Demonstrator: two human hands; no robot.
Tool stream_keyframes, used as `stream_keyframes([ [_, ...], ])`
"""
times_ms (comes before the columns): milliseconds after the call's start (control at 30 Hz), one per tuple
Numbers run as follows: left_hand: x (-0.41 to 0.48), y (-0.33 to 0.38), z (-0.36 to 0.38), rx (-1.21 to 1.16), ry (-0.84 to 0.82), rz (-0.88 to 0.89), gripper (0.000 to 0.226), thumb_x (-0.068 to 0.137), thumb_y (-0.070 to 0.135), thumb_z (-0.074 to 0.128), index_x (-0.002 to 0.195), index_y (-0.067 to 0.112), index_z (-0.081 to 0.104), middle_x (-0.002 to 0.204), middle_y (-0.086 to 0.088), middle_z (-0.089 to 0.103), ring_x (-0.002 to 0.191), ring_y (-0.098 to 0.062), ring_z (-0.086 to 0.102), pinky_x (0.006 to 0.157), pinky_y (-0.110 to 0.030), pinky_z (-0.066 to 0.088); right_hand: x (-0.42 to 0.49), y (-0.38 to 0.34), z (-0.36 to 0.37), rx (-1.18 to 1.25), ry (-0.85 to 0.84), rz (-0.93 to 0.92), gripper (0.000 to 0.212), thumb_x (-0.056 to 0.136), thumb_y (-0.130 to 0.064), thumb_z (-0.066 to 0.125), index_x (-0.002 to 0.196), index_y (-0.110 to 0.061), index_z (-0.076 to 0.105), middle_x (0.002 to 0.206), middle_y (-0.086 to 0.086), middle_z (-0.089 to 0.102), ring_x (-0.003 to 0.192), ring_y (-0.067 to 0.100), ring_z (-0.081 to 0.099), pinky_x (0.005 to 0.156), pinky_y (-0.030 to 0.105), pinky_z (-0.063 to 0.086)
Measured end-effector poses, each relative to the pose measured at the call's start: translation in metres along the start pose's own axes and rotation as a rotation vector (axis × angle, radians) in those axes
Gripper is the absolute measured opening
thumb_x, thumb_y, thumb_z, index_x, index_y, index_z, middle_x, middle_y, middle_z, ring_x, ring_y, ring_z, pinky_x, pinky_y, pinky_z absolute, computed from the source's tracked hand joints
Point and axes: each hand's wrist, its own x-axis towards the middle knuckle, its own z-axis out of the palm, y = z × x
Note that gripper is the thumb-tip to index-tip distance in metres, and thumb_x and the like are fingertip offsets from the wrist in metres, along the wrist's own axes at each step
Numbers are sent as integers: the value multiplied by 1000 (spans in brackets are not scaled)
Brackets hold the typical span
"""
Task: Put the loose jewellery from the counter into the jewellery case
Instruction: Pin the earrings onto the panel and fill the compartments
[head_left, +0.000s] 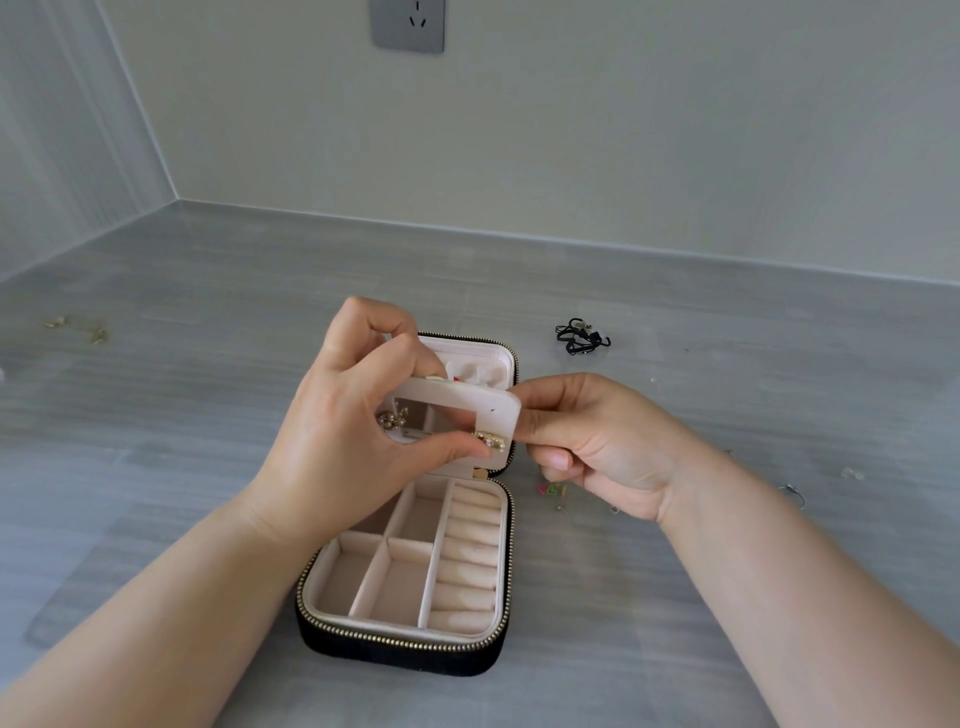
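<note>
On my feed the left hand (353, 415) pinches a gold earring (488, 439) against the pink earring panel (498, 410), and the right hand (597, 447) pinches the panel's right edge (fingers curled tight). Below them the jewellery case (415, 644) lies open on the counter (208, 291), with a black cord necklace (582, 338) well apart from it.

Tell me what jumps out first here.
Both hands at centre: the left hand and right hand grip the pale earring panel above the open jewellery case, a gold earring on its lower edge. A black cord lies on the counter, back right.
</note>
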Motion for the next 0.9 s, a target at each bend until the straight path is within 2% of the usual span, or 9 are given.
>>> stream_keyframes([
  [100, 0, 0, 0, 2, 0, 9, 44, 58, 45, 74, 81, 12, 56, 97, 11, 37, 89, 7, 39, 77, -3, 33, 0, -1, -1, 5, -7, -1, 12, 67, -9, 63, 62, -14, 72, 44, -9, 50, 34, 2, 29, 43, 19, 12],
  [267, 1, -1, 0, -6, -5, 18, 43, 60, 46, 73, 85, 20, 51, 99, 12, 37, 89, 9, 38, 71, -3, 34, 0, 1, -1, -39, 33, -50, 15, 82, -4, 59, 72, -13, 64, 46, -13, 50, 34, 2, 28, 39, 15, 15],
  [367, 1, -1, 0, -6, -6, 16, 43, 60, 46, 73, 86, 20, 51, 99, 12, 37, 89, 8, 38, 71, -3, 35, 0, 2, 0, -46, 31, -55, 13, 84, -4, 57, 75, -13, 63, 46, -15, 51, 35, 1, 27, 42, 17, 14],
  [433, 1, -2, 0, -8, -7, 8, 44, 59, 46, 74, 86, 20, 50, 99, 12, 37, 88, 8, 38, 70, -3, 35, 0, 2, 0, -64, 2, -66, 4, 79, -10, 60, 81, -12, 64, 47, -14, 51, 36, 2, 27, 43, 20, 13],
  [500, 1, -2, 0, -7, -11, 7, 45, 59, 46, 74, 86, 19, 51, 95, 10, 35, 88, 8, 39, 70, -3, 35, 0, 2, -1, -71, -17, -66, 14, 70, -18, 62, 82, -13, 65, 49, -13, 51, 37, 2, 26, 44, 21, 13],
  [667, 0, 0, 0, -7, -20, -1, 44, 59, 46, 74, 86, 20, 52, 95, 9, 36, 88, 5, 39, 74, -4, 34, 1, 2, -3, -89, -11, -76, 12, 64, -20, 66, 75, -16, 69, 50, -10, 51, 38, 2, 28, 38, 12, 20],
  [767, 1, 1, 0, -2, -26, -12, 45, 59, 46, 74, 88, 19, 52, 99, 11, 37, 89, 6, 39, 72, -4, 35, 1, 3, -3, -126, 22, -95, 7, 71, -15, 66, 78, -15, 69, 48, -10, 49, 38, 4, 28, 38, 12, 22],
  [833, 1, 2, 0, 17, -24, -17, 50, 57, 43, 78, 92, 18, 53, 101, 11, 36, 93, 13, 38, 74, -2, 35, 2, 4, -2, -136, 63, -119, 7, 81, -11, 63, 79, -14, 69, 50, -10, 51, 38, 4, 29, 38, 12, 23],
  [900, 1, 4, 1, 36, -23, -35, 60, 55, 41, 82, 101, 18, 52, 102, 9, 35, 101, 18, 36, 77, 0, 34, 2, 3, -4, -136, 97, -137, 17, 87, -24, 57, 80, -16, 70, 60, -8, 60, 40, 6, 33, 40, 12, 26],
])
